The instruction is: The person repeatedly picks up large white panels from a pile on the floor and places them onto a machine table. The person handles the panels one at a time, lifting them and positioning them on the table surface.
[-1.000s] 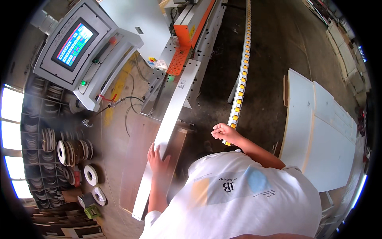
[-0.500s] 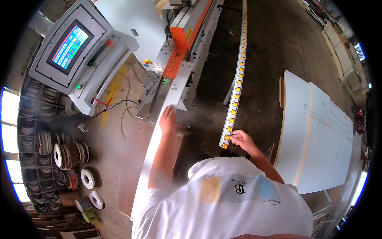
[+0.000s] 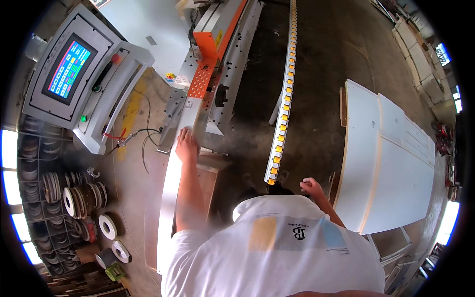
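A long narrow white panel lies lengthwise on the feed side of an edge-banding machine, which is grey with an orange guard. My left hand is stretched forward and rests flat on the panel's far end, right at the machine's infeed. My right hand hangs close to my body with its fingers curled and nothing in it. It is just right of the near end of a roller support rail with yellow rollers.
A grey control console with a coloured touch screen stands at the left. Rolls of edge tape fill shelves at lower left. Stacked white panels lie at the right. Cables trail on the floor by the console.
My left hand has slid forward along the panel up to the machine's infeed. My right hand has left the roller rail and drawn back toward my body.
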A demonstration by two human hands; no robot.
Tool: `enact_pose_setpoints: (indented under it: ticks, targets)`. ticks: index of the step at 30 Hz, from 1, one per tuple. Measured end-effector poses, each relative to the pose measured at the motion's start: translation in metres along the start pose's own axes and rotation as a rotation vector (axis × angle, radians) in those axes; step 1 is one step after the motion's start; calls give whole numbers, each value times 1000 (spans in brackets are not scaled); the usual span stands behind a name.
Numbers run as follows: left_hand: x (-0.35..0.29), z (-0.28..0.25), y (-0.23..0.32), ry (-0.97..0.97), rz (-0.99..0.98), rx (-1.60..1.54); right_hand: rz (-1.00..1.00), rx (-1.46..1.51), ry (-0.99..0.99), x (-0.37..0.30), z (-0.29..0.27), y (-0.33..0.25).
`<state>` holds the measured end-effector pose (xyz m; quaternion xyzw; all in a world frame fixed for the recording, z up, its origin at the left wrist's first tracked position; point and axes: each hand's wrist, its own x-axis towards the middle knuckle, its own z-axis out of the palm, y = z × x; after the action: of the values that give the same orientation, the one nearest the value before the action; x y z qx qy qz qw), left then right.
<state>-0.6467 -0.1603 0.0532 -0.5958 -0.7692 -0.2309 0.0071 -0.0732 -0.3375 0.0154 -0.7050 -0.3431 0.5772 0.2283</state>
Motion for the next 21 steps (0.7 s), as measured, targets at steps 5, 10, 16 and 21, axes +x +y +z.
enact_pose_setpoints:
  ticks: [5,10,16,21]
  targets:
    - [2,2,-2,-27,-16,7,-124,-311,26,24,-20,69]
    - [20,13,9,-13,15,51,-15,-390,82,-4,-22,47]
    - [69,43,26,-11,30,-3,16,-275,84,-25,-26,42]
    - [103,70,32,39,103,-1,-170,-357,138,-14,-34,86]
